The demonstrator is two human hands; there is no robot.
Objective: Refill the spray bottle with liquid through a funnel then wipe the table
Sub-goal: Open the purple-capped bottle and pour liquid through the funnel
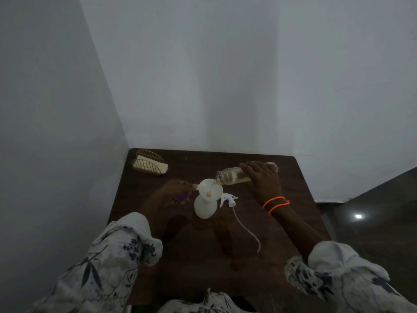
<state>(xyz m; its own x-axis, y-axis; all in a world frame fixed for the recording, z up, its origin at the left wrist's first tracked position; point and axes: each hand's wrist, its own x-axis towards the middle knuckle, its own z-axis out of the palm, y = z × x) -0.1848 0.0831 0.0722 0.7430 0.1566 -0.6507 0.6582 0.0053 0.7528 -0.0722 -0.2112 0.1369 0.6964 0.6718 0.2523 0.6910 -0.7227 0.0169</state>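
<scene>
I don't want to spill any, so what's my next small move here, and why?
Probably keep the clear bottle tilted and pour slowly. Its mouth sits over the funnel, which stands in the spray bottle, and yellowish liquid remains inside. Your left hand holds the funnel's rim; your right hand grips the clear bottle. How full the spray bottle is cannot be seen.

A white plastic funnel [210, 188] was seated in the neck of a white plastic spray bottle [205, 207] standing near the middle of a dark wooden table [225, 256]. A clear plastic bottle of yellowish liquid [233, 176] was held tilted above the funnel's right rim. A detached white trigger sprayer [229, 198] was laid just right of the spray bottle, its tube trailing nearer. A gold wire napkin holder [149, 163] was set at the far left corner.
</scene>
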